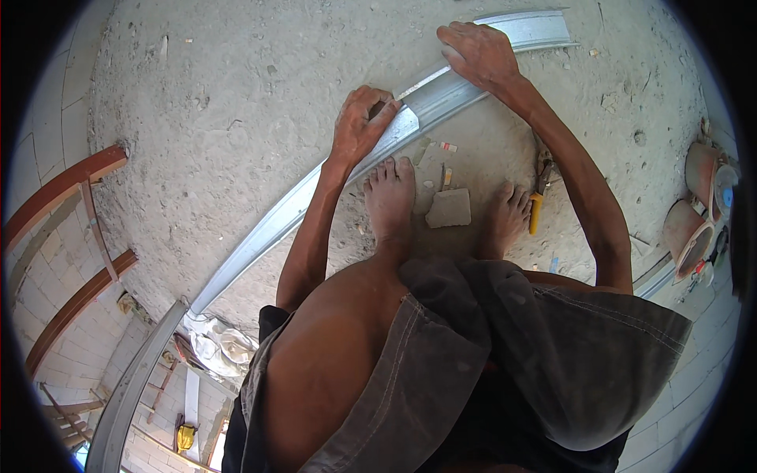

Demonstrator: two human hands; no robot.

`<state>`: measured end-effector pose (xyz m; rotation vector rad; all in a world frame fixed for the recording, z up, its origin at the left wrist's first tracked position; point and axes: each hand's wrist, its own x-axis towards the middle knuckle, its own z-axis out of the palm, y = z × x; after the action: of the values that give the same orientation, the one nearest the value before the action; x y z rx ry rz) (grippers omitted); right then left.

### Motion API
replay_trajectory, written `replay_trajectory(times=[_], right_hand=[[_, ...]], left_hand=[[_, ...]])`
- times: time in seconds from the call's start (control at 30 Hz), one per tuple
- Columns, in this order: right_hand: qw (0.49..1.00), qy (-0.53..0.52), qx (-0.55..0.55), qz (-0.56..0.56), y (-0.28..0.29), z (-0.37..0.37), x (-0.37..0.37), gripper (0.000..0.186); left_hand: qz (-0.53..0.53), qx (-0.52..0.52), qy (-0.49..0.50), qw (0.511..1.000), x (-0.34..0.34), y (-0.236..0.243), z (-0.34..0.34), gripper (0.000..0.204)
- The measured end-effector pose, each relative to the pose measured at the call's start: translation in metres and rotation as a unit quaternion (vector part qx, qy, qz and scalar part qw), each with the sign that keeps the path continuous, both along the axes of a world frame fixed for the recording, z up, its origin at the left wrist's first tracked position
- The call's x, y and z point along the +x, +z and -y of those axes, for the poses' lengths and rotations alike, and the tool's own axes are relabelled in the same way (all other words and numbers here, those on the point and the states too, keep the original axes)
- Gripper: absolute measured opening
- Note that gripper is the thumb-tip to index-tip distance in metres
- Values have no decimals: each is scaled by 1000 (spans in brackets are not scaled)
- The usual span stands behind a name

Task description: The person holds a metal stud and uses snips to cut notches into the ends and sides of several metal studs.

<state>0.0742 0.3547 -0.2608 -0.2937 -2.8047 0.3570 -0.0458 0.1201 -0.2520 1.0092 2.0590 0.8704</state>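
A long, shiny metal channel (280, 206) lies across the dusty ground, running from the lower left up toward the middle. At its upper end it overlaps a second metal channel (540, 30) that continues to the upper right. Close to the overlap, my left hand (367, 122) is closed with thumb and fingers at the channel's far edge. My right hand (482, 57) is curled over the far edge of the second channel, its fingertips partly hidden. Between my bare feet rests a broken grey block piece (449, 208). Beside my right foot is a hand tool with a yellow handle (535, 213).
Red-brown metal bars (71, 185) stand at the left against a block wall. A grey metal profile (138, 386) rises at lower left, near a crumpled silvery plastic sheet (225, 340). Reddish buckets (688, 236) stand at the right. Small scraps lie around my feet.
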Motion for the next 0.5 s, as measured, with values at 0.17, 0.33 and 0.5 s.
replay_trajectory(times=[0.17, 0.33, 0.5], right_hand=[[1000, 0, 9, 22, 2, 7, -4, 24], [980, 17, 9, 196, 22, 23, -9, 26], [993, 3, 122, 10, 28, 44, 6, 23]], left_hand=[[7, 32, 10, 999, -3, -5, 3, 31], [-26, 23, -10, 999, 1, -4, -2, 32], [30, -2, 17, 999, 4, 1, 0, 31]])
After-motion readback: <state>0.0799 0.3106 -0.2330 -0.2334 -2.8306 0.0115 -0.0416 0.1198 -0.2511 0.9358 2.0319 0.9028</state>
